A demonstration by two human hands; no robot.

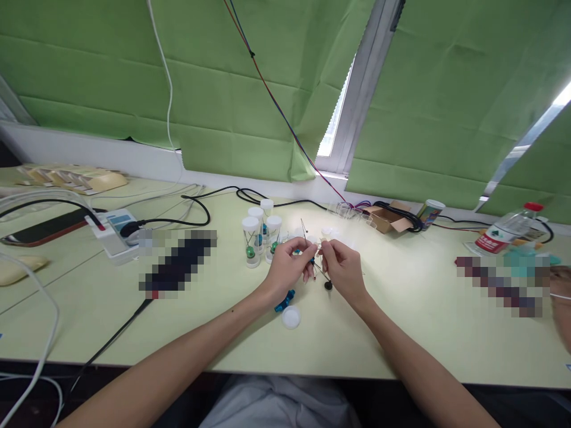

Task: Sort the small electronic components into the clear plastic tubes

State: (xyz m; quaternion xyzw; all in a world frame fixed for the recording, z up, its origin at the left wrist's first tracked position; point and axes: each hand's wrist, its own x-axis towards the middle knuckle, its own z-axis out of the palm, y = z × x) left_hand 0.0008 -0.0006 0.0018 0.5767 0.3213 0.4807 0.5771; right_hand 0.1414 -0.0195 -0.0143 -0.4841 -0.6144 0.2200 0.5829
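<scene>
My left hand [289, 267] and my right hand [344, 266] meet over the table, fingertips pinched close together. What sits in each pinch is too small to make out. Thin dark wire-like stems stick out around the fingers, one pointing up above my left hand. A small black round piece [328, 285] hangs or lies just below my right fingers; I cannot tell which. Under my left wrist lies a shiny blue part [284, 301], with a white round cap [291, 317] beside it. Clear tubes with white lids [251, 241] stand left of my hands, holding green and blue pieces.
A white power strip [116, 235] with plugs and cables lies on the left, near a blurred dark object [178, 264]. At the back are clear cups [343, 209], a cardboard box [390, 219] and a can [430, 213]. A bottle [506, 230] and another person's arm [562, 303] are at right.
</scene>
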